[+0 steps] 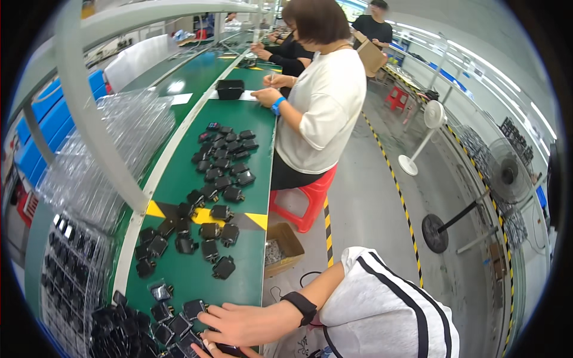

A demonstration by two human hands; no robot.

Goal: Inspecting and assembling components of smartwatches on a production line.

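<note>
My right hand [236, 323] reaches in from the right, a black band on its wrist, and lies flat with fingers spread over small black plastic adapters [179, 322] at the near end of the green conveyor belt [245, 119]. Only the fingertips of my left hand [206, 351] show at the bottom edge, just below the right hand, against a dark adapter [230, 349]; its grip is hidden. More black adapters [221, 167] are scattered up the belt.
A seated person in a white shirt [322, 101] works on a red stool [307, 200] further along the belt by a black tray [230, 88]. Clear blister trays [113, 143] are stacked on the left. A cardboard box [280, 247] and standing fans [433, 116] are on the floor.
</note>
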